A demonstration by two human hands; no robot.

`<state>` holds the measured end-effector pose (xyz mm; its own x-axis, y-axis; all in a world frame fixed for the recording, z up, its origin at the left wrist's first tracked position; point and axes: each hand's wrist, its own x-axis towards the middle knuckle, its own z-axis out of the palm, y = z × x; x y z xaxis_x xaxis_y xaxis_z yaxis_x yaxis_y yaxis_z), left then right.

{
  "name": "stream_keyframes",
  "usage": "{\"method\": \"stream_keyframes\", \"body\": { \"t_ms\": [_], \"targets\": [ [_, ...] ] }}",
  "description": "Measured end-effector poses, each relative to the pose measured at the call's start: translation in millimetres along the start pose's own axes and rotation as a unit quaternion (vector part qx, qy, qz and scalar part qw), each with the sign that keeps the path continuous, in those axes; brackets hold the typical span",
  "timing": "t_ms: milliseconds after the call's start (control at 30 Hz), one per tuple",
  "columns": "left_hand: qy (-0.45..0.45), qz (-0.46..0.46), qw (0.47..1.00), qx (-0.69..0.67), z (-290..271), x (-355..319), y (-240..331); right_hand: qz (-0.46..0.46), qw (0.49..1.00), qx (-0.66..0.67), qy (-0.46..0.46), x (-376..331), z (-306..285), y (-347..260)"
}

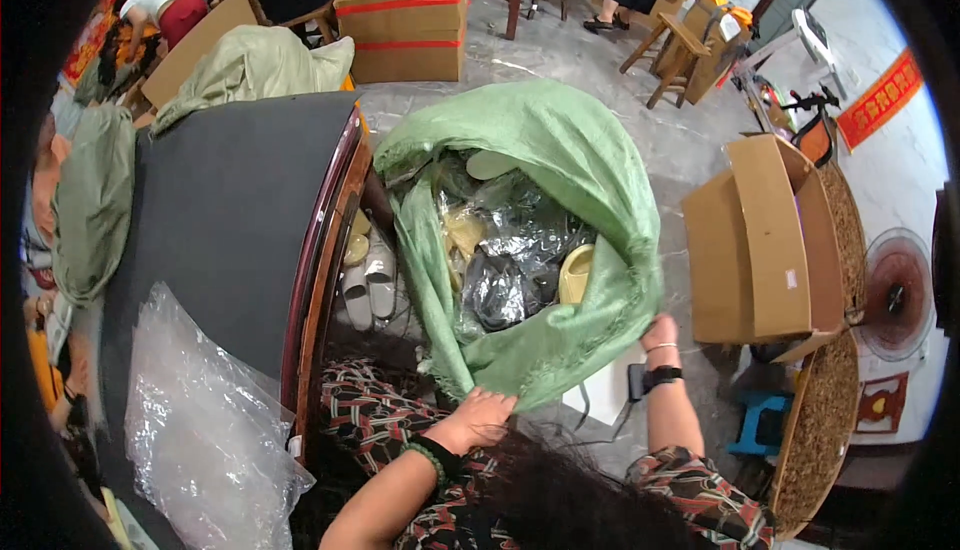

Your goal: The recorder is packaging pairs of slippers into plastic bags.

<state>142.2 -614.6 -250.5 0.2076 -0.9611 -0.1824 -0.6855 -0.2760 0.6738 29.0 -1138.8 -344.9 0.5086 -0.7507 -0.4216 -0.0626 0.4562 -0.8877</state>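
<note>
Green woven sack [563, 122] of plastic-wrapped goods [505, 270], open-mouthed beside worktop [225, 185]. Left hand [480, 420]: fingers gripping near rim — presumably keeping it spread. Right hand [660, 333]: at right side — finger closure unclear.

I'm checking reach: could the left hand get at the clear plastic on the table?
Probably yes: the left hand would have to leave the green sack, but the clear plastic lies uncovered on the table nearby.

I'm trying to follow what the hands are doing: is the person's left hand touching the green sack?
Touching. The head view shows the left hand against the near edge of the green sack, with no gap between them.
</note>
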Motion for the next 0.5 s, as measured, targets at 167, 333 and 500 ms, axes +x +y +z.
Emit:
{"method": "stream_keyframes", "body": {
  "t_ms": [167,333,500],
  "targets": [
    [-0.084,-0.141,0.985,-0.048,7.2,-68.9,-41.7,-0.26,0.899,-0.302,0.18,-76.1,174.7,66.9],
    [-0.06,-0.096,0.993,-0.013,6.3,-74.6,-35.6,-0.585,0.703,-0.321,-0.247,-229.8,383.5,-35.0],
    [-0.078,-0.047,0.994,0.069,26.2,-48.6,-35.9,-0.18,0.485,-0.535,-0.668,-185.4,455.1,74.2]
  ]
}}
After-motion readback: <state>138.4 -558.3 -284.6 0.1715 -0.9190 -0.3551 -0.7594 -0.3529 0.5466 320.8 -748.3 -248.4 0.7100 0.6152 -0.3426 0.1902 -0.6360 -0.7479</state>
